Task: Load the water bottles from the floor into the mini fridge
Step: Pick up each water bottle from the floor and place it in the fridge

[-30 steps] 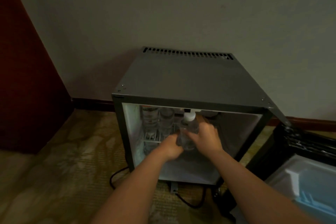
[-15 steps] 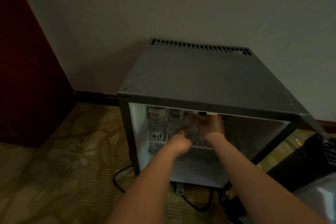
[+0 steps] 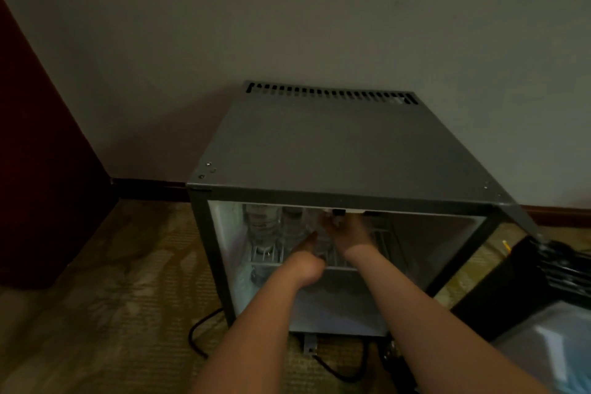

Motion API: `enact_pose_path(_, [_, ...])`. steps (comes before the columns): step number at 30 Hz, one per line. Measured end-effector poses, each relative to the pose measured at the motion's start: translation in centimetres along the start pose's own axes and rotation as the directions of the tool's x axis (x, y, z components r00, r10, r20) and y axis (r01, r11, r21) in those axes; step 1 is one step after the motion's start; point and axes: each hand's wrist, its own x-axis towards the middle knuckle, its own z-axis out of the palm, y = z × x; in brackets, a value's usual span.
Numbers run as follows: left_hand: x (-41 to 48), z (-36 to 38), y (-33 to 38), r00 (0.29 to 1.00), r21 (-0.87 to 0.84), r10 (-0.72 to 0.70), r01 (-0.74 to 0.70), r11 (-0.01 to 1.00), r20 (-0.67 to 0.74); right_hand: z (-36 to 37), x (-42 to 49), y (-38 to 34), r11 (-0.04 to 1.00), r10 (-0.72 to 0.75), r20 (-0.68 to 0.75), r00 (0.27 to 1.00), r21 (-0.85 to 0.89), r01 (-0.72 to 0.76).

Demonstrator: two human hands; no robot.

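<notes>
The grey mini fridge (image 3: 332,150) stands open against the wall. Both my hands reach inside over its wire shelf (image 3: 271,257). Between them is a clear water bottle (image 3: 321,241), blurred and mostly hidden, with my left hand (image 3: 307,261) around its lower part and my right hand (image 3: 347,232) around its upper part near the fridge's ceiling. Two more clear bottles (image 3: 260,224) stand upright on the shelf at the left, just beside the held one.
The fridge door (image 3: 543,285) hangs open at the right, its white inner liner facing up. A black power cable (image 3: 200,334) loops on the patterned carpet below the fridge. A dark red panel (image 3: 38,150) stands at the left. No bottles show on the floor.
Both hands have carried the bottle from the fridge's opening deeper inside, up onto the wire shelf beside the standing bottles. The view has moved closer to the fridge.
</notes>
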Motion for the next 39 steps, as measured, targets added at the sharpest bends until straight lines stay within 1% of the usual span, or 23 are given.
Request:
enact_pose_path(3, [-1.2, -0.4, 0.4, 1.0, 0.017, 0.021, -0.021, 1.0, 0.004, -0.5, -0.7, 0.2, 0.996, 0.021, 0.045, 0.999, -0.09, -0.016])
enact_pose_path(5, [-2.1, -0.6, 0.5, 1.0, 0.047, -0.002, 0.002, 0.999, 0.015, -1.1, -1.2, 0.4, 0.988, -0.023, 0.046, 0.999, -0.15, 0.03])
enact_pose_path(7, [-2.8, -0.7, 0.4, 0.999, 0.046, -0.023, 0.022, 0.999, 0.035, -2.0, -1.9, 0.6, 0.982, -0.021, 0.06, 0.998, -0.185, 0.032])
enact_pose_path(8, [-3.1, -0.6, 0.2, 0.999, 0.038, -0.031, 0.029, 0.999, 0.041, -2.5, -2.3, 0.8, 0.98, -0.014, 0.079, 0.997, -0.195, 0.029])
enact_pose_path(11, [-4.3, -0.2, 0.2, 0.999, 0.027, -0.026, 0.025, 0.999, 0.039, -4.6, -4.2, 1.2, 0.952, 0.018, 0.201, 0.98, -0.302, 0.045])
enact_pose_path(13, [-5.2, 0.2, 0.3, 0.999, 0.106, 0.002, -0.008, 0.994, 0.051, -5.9, -5.7, 1.4, 0.941, 0.037, 0.248, 0.968, -0.334, 0.05])
enact_pose_path(15, [-6.1, 0.5, 0.3, 0.996, 0.242, 0.003, -0.024, 0.97, 0.087, -6.6, -6.5, 1.6, 0.931, 0.076, 0.283, 0.956, -0.364, 0.034])
enact_pose_path(18, [-8.2, 1.3, 0.7, 0.988, 0.406, -0.054, -0.01, 0.914, 0.145, -8.0, -8.4, 2.0, 0.907, 0.146, 0.342, 0.928, -0.42, 0.012])
enact_pose_path(20, [-9.6, 1.7, 1.1, 0.984, 0.47, -0.069, -0.017, 0.882, 0.166, -9.1, -9.5, 2.2, 0.895, 0.179, 0.354, 0.918, -0.447, -0.002])
enact_pose_path(22, [-10.8, 2.0, 1.5, 0.983, 0.482, -0.073, -0.018, 0.876, 0.169, -10.1, -10.7, 2.4, 0.882, 0.188, 0.356, 0.916, -0.471, 0.002])
enact_pose_path(24, [-12.3, 2.5, 2.1, 0.984, 0.464, -0.042, -0.044, 0.885, 0.174, -11.3, -12.3, 2.0, 0.88, 0.181, 0.353, 0.918, -0.474, 0.009])
enact_pose_path(28, [-15.4, 3.2, 3.9, 0.979, 0.398, 0.039, -0.116, 0.91, 0.198, -13.3, -15.2, 1.0, 0.916, 0.126, 0.374, 0.919, -0.4, 0.037])
enact_pose_path(31, [-16.9, 3.7, 5.5, 0.979, 0.375, 0.088, -0.152, 0.914, 0.182, -15.5, -17.6, 0.6, 0.919, 0.062, 0.354, 0.933, -0.386, 0.085])
enact_pose_path(33, [-18.0, 4.1, 6.9, 0.974, 0.397, 0.13, -0.196, 0.897, 0.186, -17.3, -19.1, 0.7, 0.913, 0.028, 0.32, 0.947, -0.394, 0.106])
enact_pose_path(35, [-19.7, 4.8, 8.6, 0.968, 0.414, 0.179, -0.237, 0.879, 0.174, -19.5, -21.1, 1.2, 0.914, 0.025, 0.304, 0.952, -0.393, 0.102])
enact_pose_path(39, [-23.4, 7.5, 12.1, 0.941, 0.397, 0.286, -0.336, 0.854, 0.179, -24.2, -24.9, 3.5, 0.933, 0.061, 0.249, 0.967, -0.359, 0.034])
